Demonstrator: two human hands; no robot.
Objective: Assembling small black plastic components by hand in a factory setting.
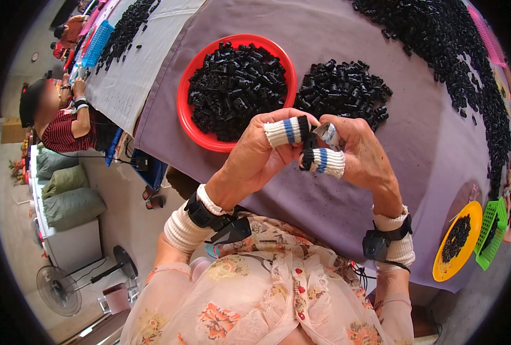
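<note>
A small black plastic part (309, 141) sits between the two hands, held up above the near edge of the tabletop (416, 144), which is covered with a purple cloth. The part is just in front of the person's chest and below the loose pile of black parts (344, 86).

Both forearms come up from the lower edge and bend toward each other, so the hands meet in the middle. Each wrist carries a white knitted cuff and a black strap with a small device.

The left hand (261, 149) is closed, its thumb wearing a white fabric sleeve with a blue stripe (287, 131), and this thumb presses on the black part from the left. The right hand (356, 152) is closed too; its covered finger (326, 161) touches the part from below, and the other fingers curl around it. If there is a second piece in the right hand, I cannot tell.

Behind the hands a red round bowl (182, 106) is full of the same black parts. At the right, near the tabletop edge, lie a yellow plate (439, 267) and a green basket (492, 233). Another person (60, 115) sits far at the left.
</note>
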